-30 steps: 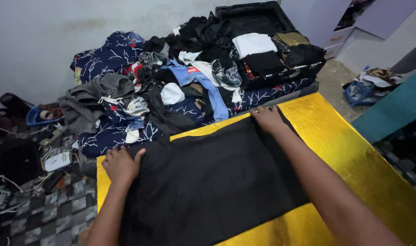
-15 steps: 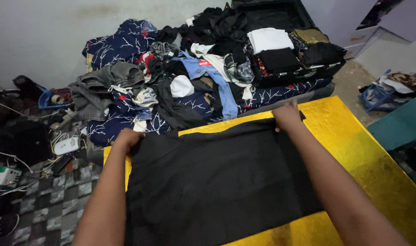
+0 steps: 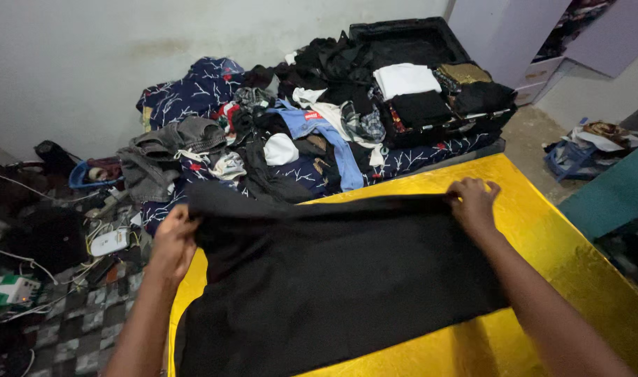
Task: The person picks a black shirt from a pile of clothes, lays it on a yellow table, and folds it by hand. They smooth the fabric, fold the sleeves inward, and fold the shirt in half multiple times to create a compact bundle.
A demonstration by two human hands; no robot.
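A large black cloth (image 3: 333, 279) lies spread over a shiny yellow surface (image 3: 542, 230). My left hand (image 3: 172, 241) grips its far left corner. My right hand (image 3: 474, 204) grips its far right corner. The far edge of the cloth is lifted off the surface and stretched between both hands. Both forearms reach forward over the cloth.
A mattress with a dark blue patterned sheet (image 3: 193, 87) holds a heap of mixed clothes (image 3: 291, 139). An open black suitcase (image 3: 423, 77) with folded clothes sits at the back right. Cables and small devices (image 3: 109, 241) lie on the checked floor at left. A teal edge (image 3: 605, 188) stands at right.
Both hands have closed on the far corners of the black cloth and raised its far edge off the yellow surface. Earlier they lay flat on it.
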